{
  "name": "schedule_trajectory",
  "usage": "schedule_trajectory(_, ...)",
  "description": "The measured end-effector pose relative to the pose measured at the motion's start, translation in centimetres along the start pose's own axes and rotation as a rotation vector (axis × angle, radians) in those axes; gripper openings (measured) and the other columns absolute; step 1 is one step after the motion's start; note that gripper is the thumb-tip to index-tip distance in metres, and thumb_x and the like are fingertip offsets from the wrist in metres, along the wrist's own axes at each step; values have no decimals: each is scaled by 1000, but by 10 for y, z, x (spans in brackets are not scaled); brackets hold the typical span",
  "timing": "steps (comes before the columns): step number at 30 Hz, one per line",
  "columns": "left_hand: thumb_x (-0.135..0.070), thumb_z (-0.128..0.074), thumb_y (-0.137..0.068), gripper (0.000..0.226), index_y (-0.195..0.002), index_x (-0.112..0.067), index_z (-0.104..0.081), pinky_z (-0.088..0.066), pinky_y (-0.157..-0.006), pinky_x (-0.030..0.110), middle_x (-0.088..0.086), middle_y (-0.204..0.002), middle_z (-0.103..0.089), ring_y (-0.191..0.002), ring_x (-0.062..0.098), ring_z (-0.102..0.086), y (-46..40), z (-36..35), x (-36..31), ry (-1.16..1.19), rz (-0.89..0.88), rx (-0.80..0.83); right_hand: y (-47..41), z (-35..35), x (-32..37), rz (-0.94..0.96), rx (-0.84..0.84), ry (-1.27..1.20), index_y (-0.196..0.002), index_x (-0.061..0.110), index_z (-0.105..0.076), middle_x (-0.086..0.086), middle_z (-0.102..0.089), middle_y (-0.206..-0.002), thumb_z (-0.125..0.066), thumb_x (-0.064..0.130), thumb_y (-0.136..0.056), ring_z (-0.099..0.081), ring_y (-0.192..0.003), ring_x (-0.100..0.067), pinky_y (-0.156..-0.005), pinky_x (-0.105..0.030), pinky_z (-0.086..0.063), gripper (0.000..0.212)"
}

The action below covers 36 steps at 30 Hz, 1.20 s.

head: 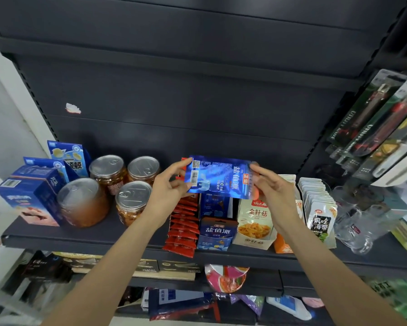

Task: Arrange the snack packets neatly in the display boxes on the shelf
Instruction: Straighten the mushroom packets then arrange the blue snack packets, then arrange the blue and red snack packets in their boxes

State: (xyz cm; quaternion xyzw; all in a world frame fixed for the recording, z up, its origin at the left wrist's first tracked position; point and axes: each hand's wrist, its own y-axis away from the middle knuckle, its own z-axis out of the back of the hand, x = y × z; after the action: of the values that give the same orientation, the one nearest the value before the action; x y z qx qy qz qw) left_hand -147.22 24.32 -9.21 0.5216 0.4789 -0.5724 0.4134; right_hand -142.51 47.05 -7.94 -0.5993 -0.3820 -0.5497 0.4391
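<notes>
Blue foil snack packet (217,177): light, limp, slippery; best pinched at side seams.
Left hand (168,184): pinching left edge.
Right hand (271,187): pinching right edge, above shelf's front edge (80,243).

Four jars (108,171) with silver pull-tab lids are standing in a cluster on the left of the dark shelf (84,238), amber contents showing through. Blue cartons (31,194) are sitting just left of them, two taller ones behind. Utility knives (371,118) in packs are hanging at the upper right. Clear glasses (357,234) are crowding the right end. A torn sticker (73,108) is clinging to the back panel.
</notes>
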Motion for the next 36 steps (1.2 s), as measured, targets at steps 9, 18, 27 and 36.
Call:
schedule_trajectory(9, -2, -47, -95, 26, -117, -4, -62, -59, -76, 27, 12, -117, -60, -102, 23, -64, -10, 0, 4, 296, 335, -16, -4, 8, -4, 238, -9, 447, -97, 22, -69, 8, -58, -107, -63, 4, -85, -56, -98, 5, -80, -8, -49, 23)
schedule_trajectory(18, -35, -46, -97, 43, -136, -18, -43, -41, -93, 23, -2, -132, -46, -118, 12, -50, -12, -1, 29, -715, 20, 35, -14, 14, -7, 234, 128, 821, -98, 16, -67, 7, -66, -86, -60, 22, -89, -59, -77, -1, -61, -11, -44, 12)
schedule_trajectory(27, -45, -40, -97, 52, -145, -26, -34, -28, -114, 35, -5, -151, -34, -139, 15, -30, -15, 13, 39, -1193, -94, 332, -42, -20, -17, 218, 514, 1228, -117, 15, -64, -3, -61, -114, -51, 22, -95, -57, -108, -17, -84, -33, -51, 26)
schedule_trajectory(36, -42, -44, -97, 47, -142, -29, -37, -37, -108, 32, -9, -147, -38, -134, 10, -36, -14, 18, 40, -1135, 9, 455, -68, -59, -42, 307, 399, 1553, -109, 14, -61, -7, -59, -110, -63, 17, -87, -58, -100, -22, -79, -31, -48, 22)
